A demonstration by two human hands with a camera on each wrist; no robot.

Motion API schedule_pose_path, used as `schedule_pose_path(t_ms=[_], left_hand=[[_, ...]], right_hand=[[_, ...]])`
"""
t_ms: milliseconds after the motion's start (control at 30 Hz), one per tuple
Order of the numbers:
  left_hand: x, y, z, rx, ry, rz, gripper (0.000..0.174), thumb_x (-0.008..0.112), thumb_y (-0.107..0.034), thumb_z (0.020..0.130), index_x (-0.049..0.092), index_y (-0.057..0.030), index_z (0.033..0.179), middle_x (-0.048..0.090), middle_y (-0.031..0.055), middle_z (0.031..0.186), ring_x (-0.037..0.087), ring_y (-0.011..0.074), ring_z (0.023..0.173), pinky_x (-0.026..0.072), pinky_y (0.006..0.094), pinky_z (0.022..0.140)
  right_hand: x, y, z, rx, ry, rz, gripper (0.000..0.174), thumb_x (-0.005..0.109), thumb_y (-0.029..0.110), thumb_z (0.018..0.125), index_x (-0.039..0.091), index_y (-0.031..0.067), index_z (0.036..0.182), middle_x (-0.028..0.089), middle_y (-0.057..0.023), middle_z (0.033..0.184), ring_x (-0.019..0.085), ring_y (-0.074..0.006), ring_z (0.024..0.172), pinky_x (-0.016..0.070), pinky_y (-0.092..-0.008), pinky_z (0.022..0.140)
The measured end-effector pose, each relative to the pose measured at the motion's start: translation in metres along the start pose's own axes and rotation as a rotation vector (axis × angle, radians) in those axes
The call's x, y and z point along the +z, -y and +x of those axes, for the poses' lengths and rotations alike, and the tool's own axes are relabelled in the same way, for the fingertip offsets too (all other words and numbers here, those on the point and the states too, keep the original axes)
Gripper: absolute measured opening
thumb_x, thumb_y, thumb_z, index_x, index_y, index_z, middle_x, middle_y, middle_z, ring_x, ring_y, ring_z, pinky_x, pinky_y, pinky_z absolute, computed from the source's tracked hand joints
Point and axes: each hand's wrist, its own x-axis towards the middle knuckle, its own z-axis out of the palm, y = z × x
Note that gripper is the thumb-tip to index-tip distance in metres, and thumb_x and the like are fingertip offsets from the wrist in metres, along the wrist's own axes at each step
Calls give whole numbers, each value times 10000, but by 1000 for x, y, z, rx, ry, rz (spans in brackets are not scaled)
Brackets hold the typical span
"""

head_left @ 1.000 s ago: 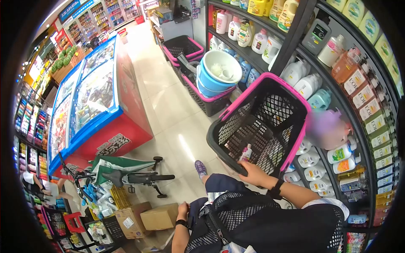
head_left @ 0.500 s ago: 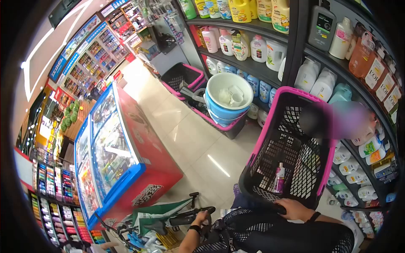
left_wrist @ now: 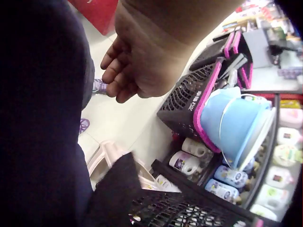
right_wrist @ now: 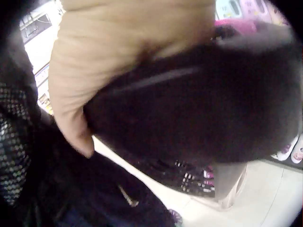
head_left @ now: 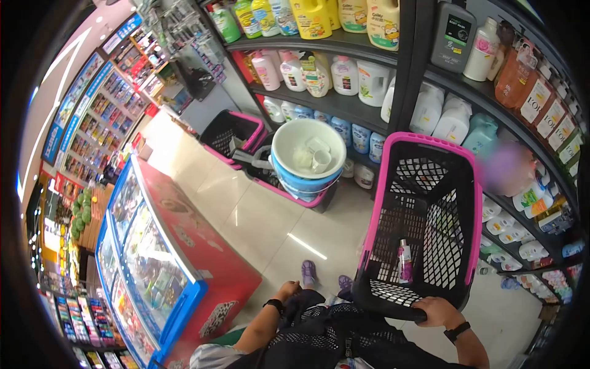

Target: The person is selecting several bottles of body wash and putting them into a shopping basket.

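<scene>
My right hand [head_left: 437, 312] grips the near black end of a deep shopping basket [head_left: 424, 140] with a pink rim. In the right wrist view, the thumb of the right hand [right_wrist: 78, 109] curls over the dark basket handle [right_wrist: 189, 104]; its other fingers are hidden. One small bottle [head_left: 404, 261], pink and purple with a pale top, lies inside on the mesh floor. My left hand [head_left: 287, 290] hangs at my left side above the floor. Seen in the left wrist view, the left hand [left_wrist: 147, 66] has loosely curled fingers and holds nothing.
Ahead stands a stack of buckets [head_left: 307, 150], white over blue, on another shopping basket [head_left: 295, 200]. Shelves [head_left: 344, 101] full of bottles run along the front and right. A red and blue chest freezer [head_left: 209, 252] flanks the tiled floor [head_left: 270, 237] on the left.
The head view has turned, and the bicycle and cardboard boxes at lower left have gone from sight. My right hand keeps its hold on the basket throughout; my left hand stays low.
</scene>
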Motion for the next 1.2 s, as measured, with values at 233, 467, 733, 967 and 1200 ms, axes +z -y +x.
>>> schedule_pose_path(t_ms=[233, 467, 733, 967, 1200], left_hand=[[-74, -63, 88, 99, 191, 102, 557, 328, -387, 1003, 692, 17, 884, 680, 118, 753, 617, 212, 617, 517, 348, 628], [-169, -99, 158, 164, 218, 131, 514, 357, -349, 996, 678, 34, 874, 690, 135, 762, 665, 231, 656, 534, 346, 699], [-233, -36, 194, 69, 123, -19, 490, 356, -297, 964, 685, 47, 845, 677, 142, 703, 621, 224, 576, 502, 331, 550], [-234, -11, 180, -160, 22, -282, 469, 355, -328, 966, 684, 1, 908, 674, 140, 783, 588, 240, 577, 442, 368, 493], [-247, -85, 173, -204, -123, -518, 468, 363, -311, 981, 668, 34, 896, 666, 145, 756, 574, 223, 545, 431, 346, 494]], right_hand=[[-23, 36, 26, 471, -39, 225, 774, 820, 380, 638, 548, 45, 1281, 631, -190, 1132, 598, -331, 1081, 477, -388, 932], [-97, 153, 169, 402, -580, 330, 418, 680, 216, 851, 569, 6, 1195, 668, -163, 1006, 659, -288, 900, 520, -352, 813], [-132, 161, 326, 235, -457, 494, 338, 662, 130, 867, 576, -10, 1162, 684, -145, 989, 678, -212, 885, 529, -316, 794], [-201, 86, 430, 58, -846, 611, 282, 656, 62, 848, 598, -5, 1115, 680, -103, 1010, 663, -176, 915, 521, -298, 813], [-324, -21, 523, 31, -1250, 861, 596, 728, 157, 810, 451, 28, 1321, 500, -168, 1350, 479, -272, 1246, 390, -393, 1016]])
